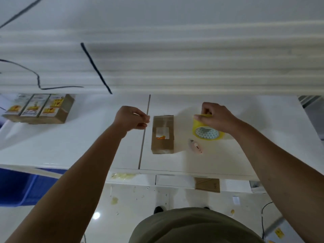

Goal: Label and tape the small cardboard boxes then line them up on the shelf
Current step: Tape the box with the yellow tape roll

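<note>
- Cardboard box: labelled, lying on white table between your hands.
- Right hand: just right of box, grips tape roll.
- Left hand: left of box, fingers curled, possibly pinching tape; unclear.

Head cam, wide-angle, looks fwd & down over table, close range

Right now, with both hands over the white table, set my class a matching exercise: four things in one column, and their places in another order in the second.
Things
1 yellow tape roll
2 pink cutter
3 single cardboard box
4 three labelled boxes

Places
A far left of the table
B gripped by the right hand
C just right of the left hand
D beside the tape roll, nearer the person

Pairs: 1-B, 2-D, 3-C, 4-A
</note>
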